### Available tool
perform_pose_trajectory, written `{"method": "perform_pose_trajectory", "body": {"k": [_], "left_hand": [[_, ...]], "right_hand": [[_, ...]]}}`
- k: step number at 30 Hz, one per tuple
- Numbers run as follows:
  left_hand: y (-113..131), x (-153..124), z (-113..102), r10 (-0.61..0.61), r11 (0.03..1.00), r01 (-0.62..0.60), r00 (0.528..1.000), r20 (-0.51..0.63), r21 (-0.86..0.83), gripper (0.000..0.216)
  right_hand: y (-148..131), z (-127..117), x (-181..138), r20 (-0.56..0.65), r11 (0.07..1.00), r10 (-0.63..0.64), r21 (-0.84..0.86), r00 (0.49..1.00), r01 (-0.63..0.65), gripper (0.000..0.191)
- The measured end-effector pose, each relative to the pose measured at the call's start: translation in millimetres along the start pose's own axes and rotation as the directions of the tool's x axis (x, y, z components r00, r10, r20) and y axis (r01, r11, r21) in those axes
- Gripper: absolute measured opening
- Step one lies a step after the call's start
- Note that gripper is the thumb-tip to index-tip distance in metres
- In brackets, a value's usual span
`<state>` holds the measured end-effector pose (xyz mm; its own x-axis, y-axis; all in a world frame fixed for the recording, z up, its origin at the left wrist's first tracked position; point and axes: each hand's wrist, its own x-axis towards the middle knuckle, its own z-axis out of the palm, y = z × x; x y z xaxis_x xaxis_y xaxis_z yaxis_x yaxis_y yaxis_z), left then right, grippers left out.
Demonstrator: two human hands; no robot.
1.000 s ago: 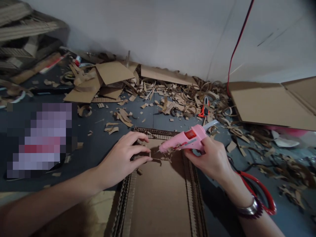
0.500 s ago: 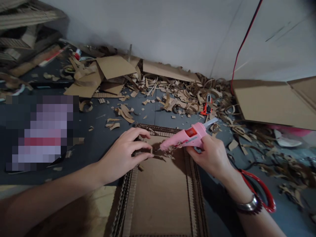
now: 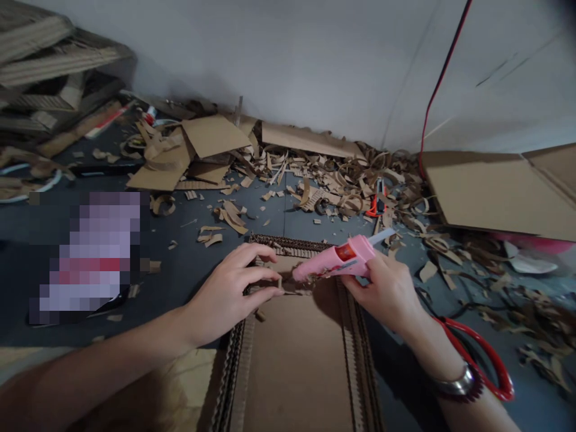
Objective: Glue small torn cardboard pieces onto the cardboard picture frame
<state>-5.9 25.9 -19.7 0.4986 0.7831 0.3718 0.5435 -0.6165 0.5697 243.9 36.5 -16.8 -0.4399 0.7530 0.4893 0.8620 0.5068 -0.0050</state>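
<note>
- Pointing leftward over the cardboard stack (image 3: 299,366), the pink glue gun (image 3: 330,262) is clasped in the right hand (image 3: 389,288), whose fingers are wrapped around its grip.
- Its long axis is slanted, from the glue stick (image 3: 382,236) at upper right down to the nozzle end (image 3: 300,273) at lower left.
- A small cardboard strip (image 3: 279,282) appears to be pinched between the thumb and fingers of the left hand (image 3: 227,291), above the far part of the stack.
- The strip is placed just left of the nozzle end, which is thus nearer to the left hand; whether the two are touching cannot be told.
- Farther back, an orange cutter (image 3: 380,198) is surrounded by cardboard scraps (image 3: 333,189).
</note>
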Motion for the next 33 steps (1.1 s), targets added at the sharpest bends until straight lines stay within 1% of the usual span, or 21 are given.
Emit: {"method": "perform_pose_trajectory", "body": {"k": [3, 5, 9, 11, 13, 19, 22, 24, 26, 28, 30, 31, 32, 33], "left_hand": [[3.1, 1.2, -2.9, -0.005, 1.0, 0.005, 0.997, -0.076, 0.002, 0.005], [4.9, 1.7, -4.2, -0.003, 1.0, 0.004, 0.993, -0.12, 0.003, 0.005], [6.1, 1.6, -4.3, 0.004, 1.0, -0.005, 0.993, -0.121, -0.006, 0.004], [6.1, 1.2, -3.9, 0.001, 1.0, -0.002, 0.993, -0.122, -0.01, 0.005], [6.2, 0.8, -3.9, 0.007, 1.0, -0.01, 0.992, -0.127, -0.019, 0.006], [6.8, 1.1, -5.5, 0.056, 0.996, -0.066, 0.985, -0.163, -0.057, 0.007], [6.7, 1.4, -6.4, 0.057, 0.996, -0.068, 0.984, -0.169, -0.062, 0.008], [6.9, 1.6, -7.0, 0.057, 0.995, -0.071, 0.981, -0.183, -0.069, 0.007], [7.2, 1.7, -7.5, 0.058, 0.994, -0.075, 0.978, -0.202, -0.082, 0.006], [7.3, 1.5, -7.8, 0.053, 0.992, -0.077, 0.973, -0.226, -0.099, 0.006], [7.1, 0.9, -8.0, 0.044, 0.99, -0.076, 0.965, -0.259, -0.117, 0.006], [7.0, 0.5, -8.1, 0.042, 0.989, -0.079, 0.96, -0.276, -0.124, 0.006], [7.0, 0.0, -8.3, 0.04, 0.988, -0.081, 0.956, -0.29, -0.13, 0.006], [6.9, -0.4, -8.5, 0.042, 0.987, -0.085, 0.954, -0.298, -0.133, 0.007]], "right_hand": [[1.2, -1.9, 1.7, -0.017, 1.0, 0.025, -0.016, 1.0, -0.026, 0.009], [3.9, -3.7, 1.9, -0.025, 0.995, 0.098, -0.019, 0.995, -0.099, 0.014], [14.6, -4.4, 1.2, -0.027, 0.962, 0.269, -0.049, 0.963, -0.27, 0.023], [20.9, -1.5, 1.2, -0.026, 0.948, 0.312, -0.067, 0.95, -0.313, 0.024], [26.1, 3.8, 1.6, -0.004, 0.947, 0.314, -0.073, 0.95, -0.313, 0.024], [33.4, 26.3, 1.3, 0.137, 0.956, 0.268, -0.157, 0.954, -0.246, 0.029], [36.6, 29.7, -1.4, 0.169, 0.955, 0.275, -0.164, 0.947, -0.248, 0.03], [40.4, 23.4, -4.3, 0.174, 0.954, 0.276, -0.169, 0.945, -0.247, 0.029], [44.3, 8.8, -6.9, 0.144, 0.957, 0.264, -0.166, 0.954, -0.24, 0.025], [44.4, -11.8, -7.4, 0.066, 0.954, 0.27, -0.151, 0.961, -0.257, 0.018], [36.7, -31.6, -4.5, -0.017, 0.941, 0.315, -0.129, 0.949, -0.314, 0.012], [29.3, -38.8, -1.9, -0.035, 0.941, 0.326, -0.09, 0.945, -0.328, 0.011], [19.8, -43.0, 1.1, -0.034, 0.946, 0.323, -0.012, 0.946, -0.323, 0.01], [8.7, -44.1, 4.6, 0.002, 0.944, 0.315, 0.104, 0.949, -0.314, 0.012]]}}
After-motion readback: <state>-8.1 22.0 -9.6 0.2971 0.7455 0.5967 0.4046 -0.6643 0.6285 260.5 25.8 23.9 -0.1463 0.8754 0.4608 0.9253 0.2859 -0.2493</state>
